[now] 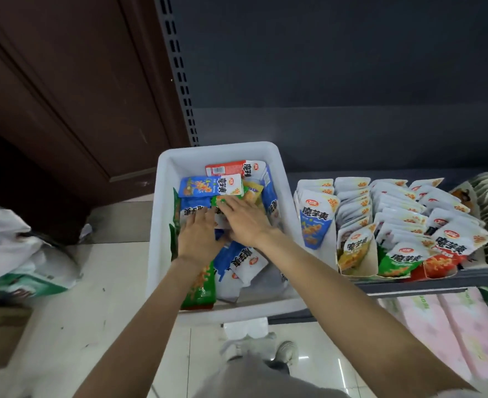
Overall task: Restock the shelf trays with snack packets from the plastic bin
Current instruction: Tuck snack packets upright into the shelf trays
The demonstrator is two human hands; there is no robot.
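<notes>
While both hands reach down into the white plastic bin (pixel 162 214), the step in hand seems to be the picking — choosing packets before any goes to the shelf. The left hand (pixel 198 235) lies flat with straight fingers on a blue snack packet (pixel 192 209); the right hand (pixel 244 219) rests beside it, fingers spread over a green packet (pixel 221 200), and neither clearly grips anything. The bin stands just left of the shelf trays (pixel 360 270), which already hold many upright packets. Next, I judge, the fingers must close round one kind of packet and carry it right to the tray of matching colour — without knocking the rows.
</notes>
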